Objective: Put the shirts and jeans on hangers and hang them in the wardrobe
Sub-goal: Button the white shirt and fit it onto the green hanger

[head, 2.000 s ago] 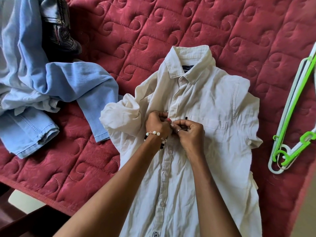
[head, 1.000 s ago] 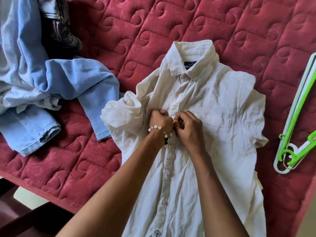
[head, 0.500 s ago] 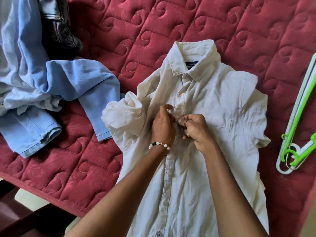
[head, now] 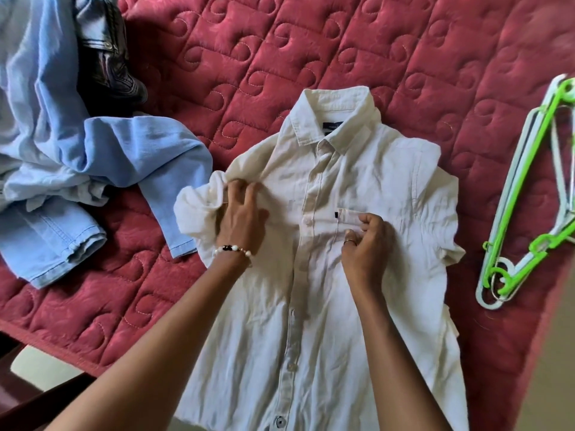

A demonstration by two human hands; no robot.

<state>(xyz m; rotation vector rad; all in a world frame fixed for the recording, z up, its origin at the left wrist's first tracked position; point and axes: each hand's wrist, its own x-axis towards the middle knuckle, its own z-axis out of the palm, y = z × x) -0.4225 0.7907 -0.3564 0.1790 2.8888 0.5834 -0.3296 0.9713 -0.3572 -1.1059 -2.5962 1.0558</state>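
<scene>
A cream button-up shirt (head: 357, 181) lies face up on the red quilted bed (head: 311, 42), collar pointing away from me and its front placket closed. My left hand (head: 241, 217), with a bead bracelet at the wrist, lies with spread fingers on the shirt's left chest beside the bunched sleeve. My right hand (head: 365, 241) hovers over the chest pocket with its fingers loosely curled and nothing visible between them. Green and white plastic hangers (head: 522, 206) lie stacked on the bed to the right of the shirt.
A light blue shirt (head: 102, 150) and pale blue jeans (head: 53, 244) lie crumpled at the left, with a dark denim garment (head: 105, 57) behind them. The bed's near edge runs along the lower left, with floor below.
Both hands left the placket at the shirt's middle. The left hand moved left onto the chest by the bunched sleeve; the right hand moved right over the pocket. The view shifted slightly.
</scene>
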